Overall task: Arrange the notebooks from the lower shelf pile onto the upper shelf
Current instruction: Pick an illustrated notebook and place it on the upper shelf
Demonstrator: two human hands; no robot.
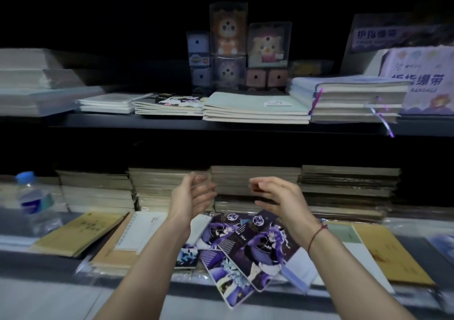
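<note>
Purple notebooks [248,243] lie below both empty hands [194,196].

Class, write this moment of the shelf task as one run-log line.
left hand: open, holding nothing | right hand: open, holding nothing | purple notebooks: loose on lower shelf below hands | upper shelf: stacks present

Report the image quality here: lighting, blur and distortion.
Head view: dim overall, the space above the upper shelf nearly black; both hands, left hand and right hand, smeared by motion blur; the water bottle and outer stacks soft; wide-angle bending curves the shelf edges; the purple notebooks are the clearest.
</note>
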